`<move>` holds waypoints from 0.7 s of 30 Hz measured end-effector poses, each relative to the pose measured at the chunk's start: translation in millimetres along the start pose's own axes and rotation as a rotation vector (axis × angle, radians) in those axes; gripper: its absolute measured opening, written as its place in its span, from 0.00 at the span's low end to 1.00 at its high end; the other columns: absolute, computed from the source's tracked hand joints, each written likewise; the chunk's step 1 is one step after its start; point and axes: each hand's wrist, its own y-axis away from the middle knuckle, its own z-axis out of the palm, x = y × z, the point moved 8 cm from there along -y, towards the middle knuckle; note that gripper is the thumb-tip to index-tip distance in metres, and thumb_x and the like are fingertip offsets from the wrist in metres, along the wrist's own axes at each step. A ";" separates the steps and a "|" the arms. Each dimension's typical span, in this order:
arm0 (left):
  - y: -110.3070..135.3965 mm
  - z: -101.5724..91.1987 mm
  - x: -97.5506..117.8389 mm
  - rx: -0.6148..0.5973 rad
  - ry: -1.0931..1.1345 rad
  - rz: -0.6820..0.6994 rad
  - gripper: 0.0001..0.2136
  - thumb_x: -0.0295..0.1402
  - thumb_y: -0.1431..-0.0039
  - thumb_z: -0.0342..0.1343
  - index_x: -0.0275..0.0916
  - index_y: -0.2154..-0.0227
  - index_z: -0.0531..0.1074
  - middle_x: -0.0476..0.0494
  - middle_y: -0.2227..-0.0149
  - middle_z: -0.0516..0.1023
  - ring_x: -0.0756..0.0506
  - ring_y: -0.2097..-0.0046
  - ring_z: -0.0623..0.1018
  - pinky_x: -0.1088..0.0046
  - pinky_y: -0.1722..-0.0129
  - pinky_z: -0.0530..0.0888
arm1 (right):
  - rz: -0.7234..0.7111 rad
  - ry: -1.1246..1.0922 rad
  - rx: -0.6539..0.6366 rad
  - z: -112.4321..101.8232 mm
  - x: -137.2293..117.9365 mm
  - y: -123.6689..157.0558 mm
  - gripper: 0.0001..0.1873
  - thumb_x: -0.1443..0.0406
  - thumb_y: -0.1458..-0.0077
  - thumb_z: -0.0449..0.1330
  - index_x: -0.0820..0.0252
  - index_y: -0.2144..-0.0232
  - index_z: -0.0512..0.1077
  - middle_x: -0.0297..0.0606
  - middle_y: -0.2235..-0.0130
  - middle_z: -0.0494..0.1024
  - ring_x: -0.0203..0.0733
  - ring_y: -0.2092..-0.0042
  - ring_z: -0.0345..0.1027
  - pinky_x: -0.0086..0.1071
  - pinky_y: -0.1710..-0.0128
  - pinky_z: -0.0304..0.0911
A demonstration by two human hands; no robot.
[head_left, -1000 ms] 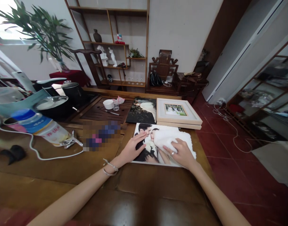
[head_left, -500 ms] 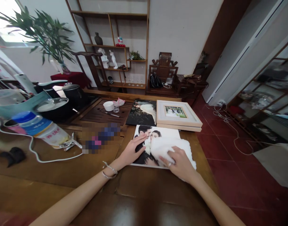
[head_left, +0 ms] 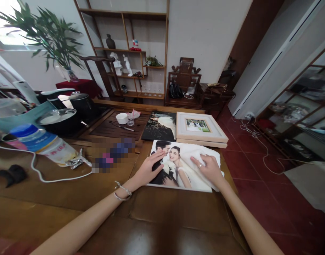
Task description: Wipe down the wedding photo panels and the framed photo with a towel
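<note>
A large glossy wedding photo print (head_left: 173,166) lies flat on the wooden table (head_left: 72,191). My left hand (head_left: 149,169) rests open on its left edge, fingers spread and pressing it down. My right hand (head_left: 209,169) lies flat on a white cloth (head_left: 196,153) spread over the print's right side, fingers stretched out on top of the cloth. A bracelet circles my left wrist.
Behind the print lie a dark photo print (head_left: 160,126) and a stack of light wooden picture frames (head_left: 201,129). To the left are a lying bottle (head_left: 42,143), a white cable (head_left: 45,175), black pots (head_left: 61,118) and a tea tray with a white cup (head_left: 122,118). Red tiled floor lies to the right.
My right hand has slid the white cloth from the print's middle toward its right side, uncovering more of the picture. The left hand has stayed in place.
</note>
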 end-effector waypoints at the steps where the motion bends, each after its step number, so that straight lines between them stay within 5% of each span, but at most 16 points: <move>1: 0.0 -0.2 0.3 0.001 0.001 0.002 0.19 0.31 0.39 0.50 0.43 0.45 0.64 0.42 0.41 0.64 0.42 0.39 0.62 0.54 0.40 0.60 | -0.024 0.018 -0.013 0.5 -7.0 5.3 0.25 0.56 0.43 0.54 0.57 0.87 0.53 0.29 0.85 0.55 0.35 0.78 0.52 0.30 0.73 0.48; 9: -0.2 -0.1 0.9 0.004 0.011 0.003 0.19 0.31 0.39 0.50 0.43 0.45 0.64 0.42 0.42 0.65 0.42 0.39 0.63 0.55 0.40 0.60 | -0.156 -0.002 -0.213 10.9 -64.3 46.8 0.23 0.55 0.42 0.53 0.58 0.85 0.61 0.35 0.78 0.66 0.38 0.72 0.62 0.30 0.70 0.53; 21: 0.6 1.3 0.6 -0.019 0.001 0.011 0.20 0.31 0.39 0.49 0.44 0.43 0.62 0.44 0.40 0.63 0.42 0.38 0.60 0.53 0.39 0.58 | -0.022 -0.070 -0.051 13.9 -3.9 -35.8 0.26 0.53 0.43 0.52 0.58 0.88 0.51 0.27 0.84 0.54 0.32 0.79 0.50 0.29 0.76 0.46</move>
